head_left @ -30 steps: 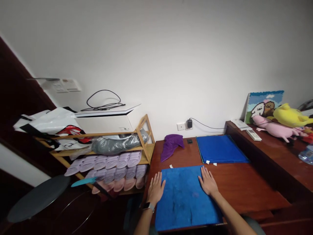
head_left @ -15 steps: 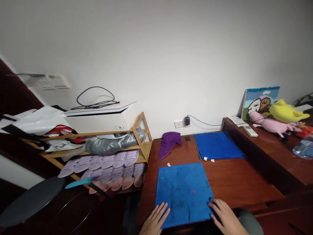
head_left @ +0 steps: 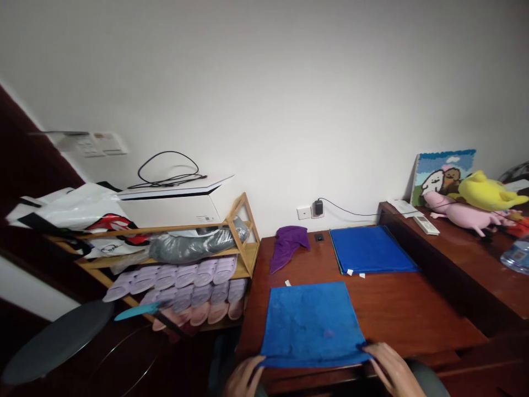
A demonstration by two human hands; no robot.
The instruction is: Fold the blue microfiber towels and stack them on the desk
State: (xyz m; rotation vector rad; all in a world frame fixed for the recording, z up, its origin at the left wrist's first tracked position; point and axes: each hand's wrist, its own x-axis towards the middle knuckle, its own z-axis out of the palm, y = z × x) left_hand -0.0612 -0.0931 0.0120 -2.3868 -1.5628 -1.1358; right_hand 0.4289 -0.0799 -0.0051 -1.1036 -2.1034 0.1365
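A blue cloth [head_left: 309, 317] with dark smudges lies spread on the reddish-brown wooden desk [head_left: 413, 303]. Its near edge is lifted and bunched into a fold along the front. At the near left corner, my left hand [head_left: 244, 377] pinches the cloth, its fingertips partly hidden. My right hand [head_left: 392, 366] grips the opposite near corner between thumb and fingers. Behind the cloth, a crumpled purple cloth [head_left: 288, 245] lies at the back left, and a flat stack of darker blue cloths [head_left: 372, 249] with white tags is at the back right.
Left of the desk stands a wooden rack [head_left: 248, 251] with lilac and pink slippers, a white box [head_left: 177, 207] on top. A dark round stool [head_left: 58, 342] is at far left. The raised right-hand surface holds plush toys [head_left: 491, 190], a remote [head_left: 425, 225] and a water bottle [head_left: 516, 256].
Both hands, lying spread on the blue cloth before, now grip its near corners. The cloth's near edge has come up and folded, baring the front of the desk. The view shifted slightly.
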